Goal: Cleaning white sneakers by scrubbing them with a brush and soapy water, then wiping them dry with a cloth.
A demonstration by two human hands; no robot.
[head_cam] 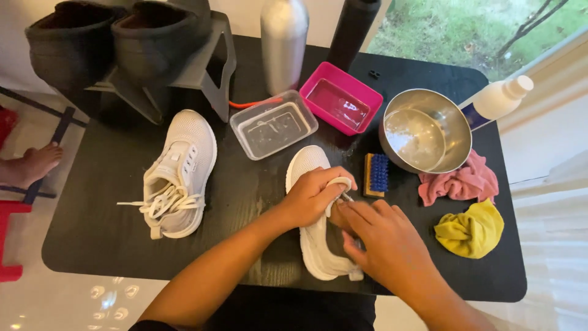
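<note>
The white mesh sneaker point(315, 245) lies mid-table point(92, 245), looks light and floppy. Left hand point(312, 195) fingers are curled around its tongue, right hand point(383, 242) fingers pinch the lace. I'd grip the firmer sole or heel.

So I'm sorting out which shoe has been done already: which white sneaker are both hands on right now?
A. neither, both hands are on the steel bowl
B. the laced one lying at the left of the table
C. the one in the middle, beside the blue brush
C: the left hand and right hand are both on the middle sneaker, next to the blue brush; the laced sneaker lies untouched.
</note>
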